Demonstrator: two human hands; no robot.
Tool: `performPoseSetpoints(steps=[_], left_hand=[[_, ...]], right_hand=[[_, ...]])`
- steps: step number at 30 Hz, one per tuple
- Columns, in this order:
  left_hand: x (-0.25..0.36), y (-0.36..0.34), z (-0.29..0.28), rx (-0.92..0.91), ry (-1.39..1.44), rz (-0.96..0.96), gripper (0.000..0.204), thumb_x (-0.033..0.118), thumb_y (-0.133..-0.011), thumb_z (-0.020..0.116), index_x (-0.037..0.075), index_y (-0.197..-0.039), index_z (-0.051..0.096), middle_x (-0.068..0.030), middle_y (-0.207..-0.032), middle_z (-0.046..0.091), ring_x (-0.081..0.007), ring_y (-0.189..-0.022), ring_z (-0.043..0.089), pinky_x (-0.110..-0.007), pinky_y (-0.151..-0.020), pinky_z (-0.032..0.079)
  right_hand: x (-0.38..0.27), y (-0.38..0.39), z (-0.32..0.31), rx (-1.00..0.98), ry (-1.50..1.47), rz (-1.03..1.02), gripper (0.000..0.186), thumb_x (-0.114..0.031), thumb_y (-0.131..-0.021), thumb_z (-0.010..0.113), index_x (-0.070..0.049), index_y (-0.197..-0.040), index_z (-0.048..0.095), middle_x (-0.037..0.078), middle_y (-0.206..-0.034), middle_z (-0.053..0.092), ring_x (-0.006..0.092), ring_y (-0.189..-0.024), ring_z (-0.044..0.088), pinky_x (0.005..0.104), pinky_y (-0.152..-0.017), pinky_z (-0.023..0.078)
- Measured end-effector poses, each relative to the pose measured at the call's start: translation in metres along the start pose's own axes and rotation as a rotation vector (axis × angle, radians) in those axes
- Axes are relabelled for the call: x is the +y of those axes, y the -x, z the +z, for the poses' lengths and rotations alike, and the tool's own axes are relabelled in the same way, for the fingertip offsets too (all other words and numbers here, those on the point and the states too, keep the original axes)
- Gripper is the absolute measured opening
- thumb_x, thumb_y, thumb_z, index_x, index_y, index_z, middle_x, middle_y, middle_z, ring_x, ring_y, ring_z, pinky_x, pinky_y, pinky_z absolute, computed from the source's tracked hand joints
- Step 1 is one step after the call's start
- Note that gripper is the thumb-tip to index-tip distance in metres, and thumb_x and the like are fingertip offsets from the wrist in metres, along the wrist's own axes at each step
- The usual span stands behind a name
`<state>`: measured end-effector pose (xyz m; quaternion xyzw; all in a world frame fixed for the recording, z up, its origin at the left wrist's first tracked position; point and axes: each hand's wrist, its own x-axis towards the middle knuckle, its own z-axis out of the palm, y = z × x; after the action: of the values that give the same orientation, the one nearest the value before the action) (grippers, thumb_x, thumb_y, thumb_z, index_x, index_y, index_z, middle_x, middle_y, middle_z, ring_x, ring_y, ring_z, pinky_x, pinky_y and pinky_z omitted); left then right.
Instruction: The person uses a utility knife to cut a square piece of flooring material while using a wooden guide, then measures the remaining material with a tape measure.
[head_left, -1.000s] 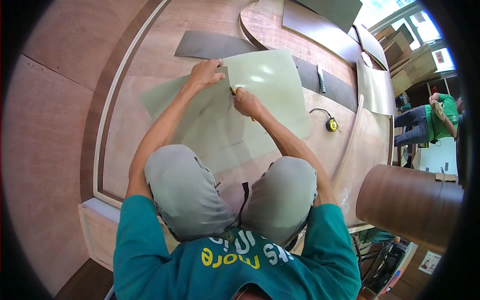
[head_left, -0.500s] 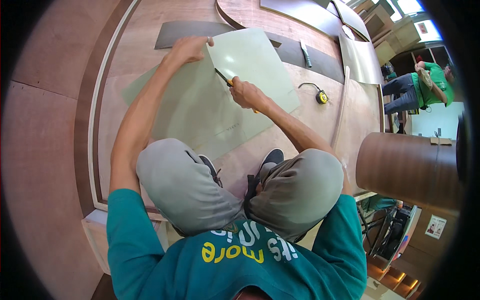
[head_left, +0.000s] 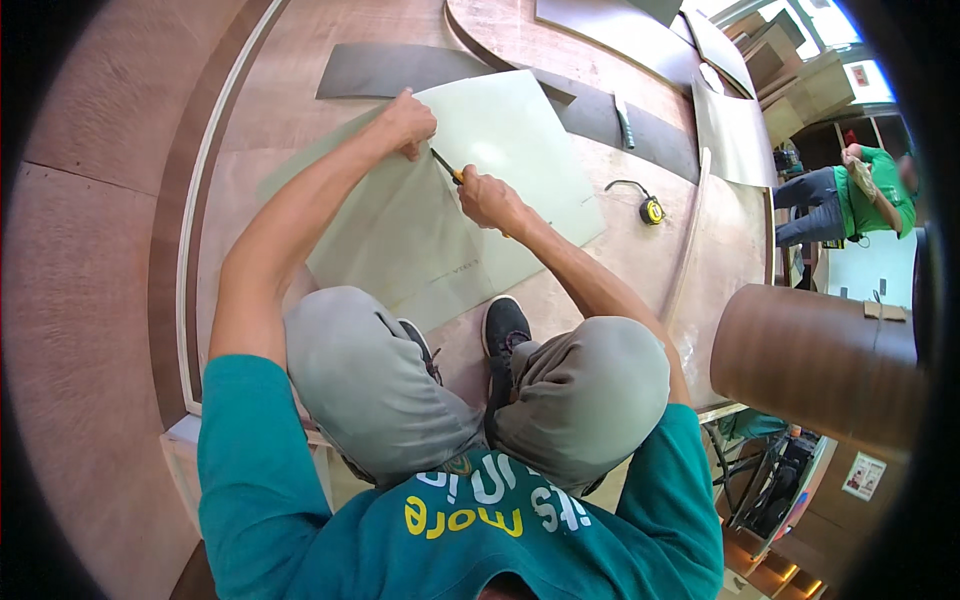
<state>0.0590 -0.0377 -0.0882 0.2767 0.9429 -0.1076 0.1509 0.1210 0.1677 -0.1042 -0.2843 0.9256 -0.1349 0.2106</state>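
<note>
Shirt [head_left: 450, 555]: teal, with white and yellow lettering, along the lower edge.
Trousers [head_left: 375, 365]: grey, the knees bent up between the forearms.
Right shoe [head_left: 505, 325]: dark, on the plywood surface [head_left: 625, 275].
Right hand [head_left: 492, 200]: grip closed round the yellow handle of a utility knife [head_left: 457, 176], its dark blade slanting up and left; cannot tell whether the tip touches.
Left hand [head_left: 408, 122]: fingers curled in a loose grip near the blade, at the top edge of the sheet; cannot tell whether they pinch it or press on it.
Pale green sheet [head_left: 440, 235]: on the plywood surface beyond the knees, under both hands, glossy at its upper right.
Tape measure [head_left: 652, 211]: yellow and black, right of the sheet, apart from it.
Teal-handled tool [head_left: 625, 125]: on a dark grey strip [head_left: 665, 142].
Rolled brown board [head_left: 810, 355]: far right.
Co-worker [head_left: 872, 195]: green top, dark trousers, in the background.
</note>
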Motion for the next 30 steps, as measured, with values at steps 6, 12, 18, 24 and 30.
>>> performPoseSetpoints(steps=[6,12,18,24,30], left_hand=[[0.003,-0.001,0.004,-0.003,0.094,0.011,0.034,0.026,-0.061,0.081,0.017,-0.092,0.072,-0.0047,-0.076,0.069,-0.0225,-0.081,0.065,-0.050,-0.097,0.036],[0.016,-0.011,0.015,-0.135,-0.171,-0.027,0.032,0.024,-0.063,0.079,0.018,-0.094,0.072,-0.0046,-0.077,0.069,-0.0209,-0.081,0.066,-0.053,-0.100,0.034],[0.048,-0.021,0.024,-0.270,0.316,0.037,0.024,0.018,-0.068,0.071,0.015,-0.092,0.071,-0.0073,-0.081,0.069,-0.0260,-0.079,0.067,-0.053,-0.097,0.038],[0.063,-0.004,0.014,-0.095,0.229,0.111,0.021,0.017,-0.063,0.069,0.014,-0.084,0.070,-0.0090,-0.075,0.068,-0.0279,-0.071,0.065,-0.048,-0.091,0.041],[0.088,0.005,0.015,-0.087,-0.019,0.054,0.015,0.015,-0.064,0.069,0.017,-0.078,0.071,-0.0063,-0.073,0.068,-0.0235,-0.071,0.066,-0.044,-0.088,0.041]], right_hand=[[0.020,-0.010,0.040,-0.061,0.030,-0.066,0.024,-0.018,-0.091,0.045,0.005,-0.095,0.042,0.027,-0.072,0.062,0.0437,-0.068,0.062,0.0513,-0.062,0.049],[0.047,0.043,0.071,-0.141,-0.080,0.038,0.023,-0.018,-0.091,0.045,0.004,-0.096,0.040,0.028,-0.072,0.061,0.0458,-0.071,0.061,0.0536,-0.064,0.047],[0.039,0.062,0.052,-0.105,-0.130,0.029,0.025,-0.020,-0.092,0.046,0.003,-0.096,0.039,0.028,-0.071,0.060,0.0467,-0.068,0.059,0.0553,-0.063,0.045],[0.042,0.059,0.061,-0.086,-0.087,0.059,0.019,-0.013,-0.088,0.042,0.003,-0.097,0.042,0.027,-0.074,0.063,0.0443,-0.072,0.062,0.0522,-0.066,0.049],[0.042,0.067,0.065,-0.063,-0.082,-0.013,0.020,-0.016,-0.090,0.044,0.003,-0.097,0.041,0.027,-0.074,0.062,0.0443,-0.069,0.061,0.0520,-0.063,0.048]])
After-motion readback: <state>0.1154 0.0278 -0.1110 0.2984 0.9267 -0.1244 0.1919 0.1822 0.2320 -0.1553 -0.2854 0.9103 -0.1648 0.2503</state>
